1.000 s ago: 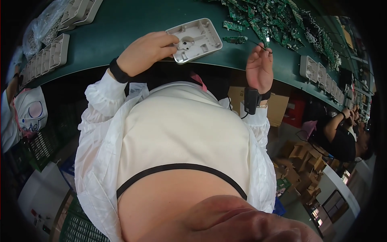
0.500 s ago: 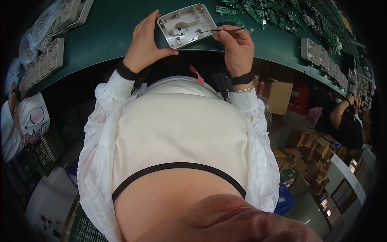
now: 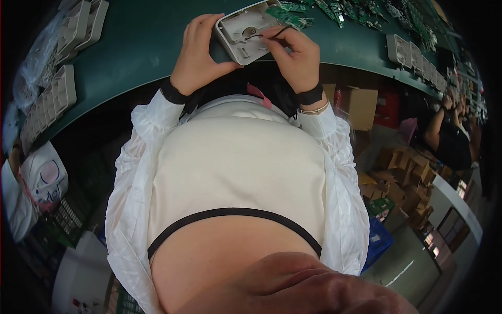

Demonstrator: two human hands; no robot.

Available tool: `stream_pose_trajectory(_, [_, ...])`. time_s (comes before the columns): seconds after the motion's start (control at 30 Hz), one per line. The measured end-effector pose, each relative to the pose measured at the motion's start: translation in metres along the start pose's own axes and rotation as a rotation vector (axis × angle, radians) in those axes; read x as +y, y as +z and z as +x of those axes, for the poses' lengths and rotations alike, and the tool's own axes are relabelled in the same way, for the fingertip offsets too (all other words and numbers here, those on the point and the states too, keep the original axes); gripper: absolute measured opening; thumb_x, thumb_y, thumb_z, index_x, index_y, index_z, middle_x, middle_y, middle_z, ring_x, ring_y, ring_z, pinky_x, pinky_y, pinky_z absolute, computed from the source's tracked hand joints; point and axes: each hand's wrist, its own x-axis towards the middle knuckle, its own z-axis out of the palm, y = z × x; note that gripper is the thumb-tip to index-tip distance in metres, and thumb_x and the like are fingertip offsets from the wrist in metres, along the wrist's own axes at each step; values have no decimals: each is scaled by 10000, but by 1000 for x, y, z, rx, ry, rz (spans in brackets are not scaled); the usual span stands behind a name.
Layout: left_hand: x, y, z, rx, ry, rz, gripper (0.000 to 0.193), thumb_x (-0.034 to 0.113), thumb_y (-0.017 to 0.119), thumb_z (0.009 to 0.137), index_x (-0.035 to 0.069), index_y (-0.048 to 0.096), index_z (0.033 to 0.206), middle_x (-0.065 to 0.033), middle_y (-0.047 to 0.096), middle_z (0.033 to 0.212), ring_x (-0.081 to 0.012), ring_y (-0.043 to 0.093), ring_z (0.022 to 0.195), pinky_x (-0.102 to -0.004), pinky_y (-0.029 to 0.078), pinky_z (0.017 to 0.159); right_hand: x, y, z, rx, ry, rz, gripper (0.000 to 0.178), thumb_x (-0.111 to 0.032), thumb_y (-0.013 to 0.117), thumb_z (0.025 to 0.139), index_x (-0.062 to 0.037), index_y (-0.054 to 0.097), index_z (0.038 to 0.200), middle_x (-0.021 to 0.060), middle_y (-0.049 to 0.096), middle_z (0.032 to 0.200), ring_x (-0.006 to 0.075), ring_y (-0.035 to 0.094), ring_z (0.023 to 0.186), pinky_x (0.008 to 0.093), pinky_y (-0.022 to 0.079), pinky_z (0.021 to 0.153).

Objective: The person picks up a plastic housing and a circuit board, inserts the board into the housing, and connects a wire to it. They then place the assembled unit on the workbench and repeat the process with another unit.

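Note:
A shallow off-white plastic housing with a round hub and inner ribs is tilted at the bench's near edge, its open side up. Along its left side my left hand grips it, fingertips at the far-left corner and thumb at the near corner. My right hand pinches thin dark tweezers over the housing's right side. Their tip reaches in near the round hub; the fingers hide part of the tool. Whether the tip holds anything is too small to tell.
Green circuit boards lie beyond the housing, with more heaped at the far right. Similar housings stand in rows on the left and right of the green bench. Cardboard boxes are on the floor. Other people sit at both sides.
The housing has turned and tilted, shifting slightly right and away. My left hand followed it and now grips its side. My right hand moved left, bringing the tweezers' tip toward the hub.

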Motion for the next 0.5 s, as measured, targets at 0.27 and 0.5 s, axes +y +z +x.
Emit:
stream_pose_trajectory(0.27, [0, 5, 10, -35, 90, -241, 994, 144, 928, 646, 53, 377, 1467, -189, 417, 1483, -356, 470, 1361, -434, 429, 1121, -14, 11, -14, 16, -206, -185, 98, 8, 706, 885, -6, 706, 982, 108, 738, 964, 227, 722, 834, 285, 565, 740])
stream_pose_trajectory(0.5, [4, 17, 4, -161, 22, -662, 1037, 23, 876, 707, 53, 226, 1515, -198, 393, 1497, -297, 491, 1360, -428, 428, 1145, -8, 33, -21, 184, -234, -346, 109, -72, 746, 833, -47, 719, 935, 110, 720, 900, 307, 703, 819, 380, 563, 719])
